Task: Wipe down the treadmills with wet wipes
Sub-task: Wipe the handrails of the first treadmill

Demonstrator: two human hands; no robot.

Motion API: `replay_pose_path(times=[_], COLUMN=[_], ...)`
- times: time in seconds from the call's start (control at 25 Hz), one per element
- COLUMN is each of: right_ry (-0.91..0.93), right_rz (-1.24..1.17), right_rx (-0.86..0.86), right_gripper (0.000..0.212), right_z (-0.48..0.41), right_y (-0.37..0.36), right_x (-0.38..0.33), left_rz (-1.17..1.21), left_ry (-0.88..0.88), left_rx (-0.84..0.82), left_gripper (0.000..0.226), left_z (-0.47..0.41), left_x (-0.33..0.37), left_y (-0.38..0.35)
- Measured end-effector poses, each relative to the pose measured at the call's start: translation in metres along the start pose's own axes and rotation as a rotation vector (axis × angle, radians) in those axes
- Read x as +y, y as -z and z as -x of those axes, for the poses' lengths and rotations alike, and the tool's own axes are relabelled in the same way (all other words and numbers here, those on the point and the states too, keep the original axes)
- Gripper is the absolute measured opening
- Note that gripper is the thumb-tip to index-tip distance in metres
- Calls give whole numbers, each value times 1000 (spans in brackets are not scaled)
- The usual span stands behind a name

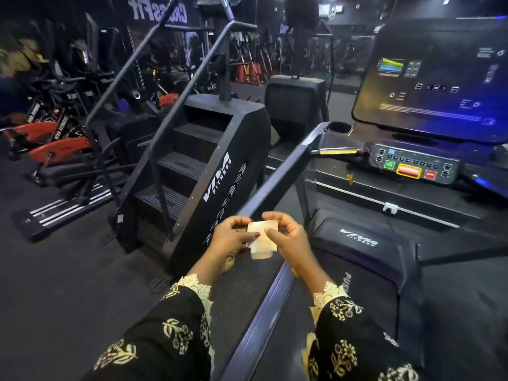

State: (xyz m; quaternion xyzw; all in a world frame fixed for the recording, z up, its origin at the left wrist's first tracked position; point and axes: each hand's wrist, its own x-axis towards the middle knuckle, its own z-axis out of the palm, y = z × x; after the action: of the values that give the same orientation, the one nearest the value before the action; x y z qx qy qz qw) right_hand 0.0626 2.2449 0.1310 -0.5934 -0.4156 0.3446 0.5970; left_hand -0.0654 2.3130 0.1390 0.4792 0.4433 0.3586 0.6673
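Note:
A small folded pale wet wipe (261, 239) is held between both hands just above the treadmill's left handrail (277, 182). My left hand (232, 237) pinches the wipe's left edge, and my right hand (288, 237) pinches its right side with thumb and fingers curled. The black treadmill has a motor cover (360, 243) marked VIVA FITNESS, a button console (415, 166) with green, yellow and red keys, and a large dark screen (434, 83) at the upper right. The running belt (343, 312) lies below my right arm.
A black stair-climber (220, 171) with steps and rails stands directly left of the treadmill. Red exercise bikes (52, 149) line the far left. Dark gym floor (68, 284) spreads at the lower left. More machines fill the back.

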Motion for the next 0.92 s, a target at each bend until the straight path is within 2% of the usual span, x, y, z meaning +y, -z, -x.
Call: replay_pose_path(times=[0.08, 0.16, 0.24, 0.32, 0.44, 0.52, 0.56, 0.64, 0.72, 0.8, 0.84, 0.92], right_ry=[-93, -190, -204, -115, 196, 340, 373, 463, 666, 853, 857, 732], right_rz=[-27, -33, 71, 323, 543, 610, 626, 712, 777, 747, 701, 625], right_rx=[-81, -135, -50, 123, 295, 199, 64, -220, -371, -366, -322, -227], right_gripper=[45, 33, 20, 20, 31, 40, 43, 42, 41, 37, 37, 42], right_z=[-22, -41, -59, -79, -108, -123, -126, -120, -106, -99, -99, -107], right_y=[-3, -5, -7, -8, -14, -25, -33, -46, -42, -30, -27, -35], right_x=[5, 11, 17, 23, 33, 45, 49, 67, 86, 106, 110, 108], left_rz=[20, -12, -66, -126, -228, -300, -324, -304, -229, -174, -159, -150], left_ry=[-8, -29, -81, -80, -34, -8, 6, 28, 74, 127, 143, 134], left_rx=[28, 7, 44, 157, 276, 284, 288, 314, 322, 284, 265, 269], left_gripper=[37, 39, 37, 35, 30, 18, 12, 17, 23, 25, 25, 23], left_z=[-23, -42, -65, -88, -116, -127, -131, -139, -144, -144, -142, -140], left_x=[6, 9, 4, -1, -10, -16, -19, -22, -23, -22, -21, -18], left_y=[2, 4, 9, 17, 27, 31, 32, 33, 36, 39, 39, 39])
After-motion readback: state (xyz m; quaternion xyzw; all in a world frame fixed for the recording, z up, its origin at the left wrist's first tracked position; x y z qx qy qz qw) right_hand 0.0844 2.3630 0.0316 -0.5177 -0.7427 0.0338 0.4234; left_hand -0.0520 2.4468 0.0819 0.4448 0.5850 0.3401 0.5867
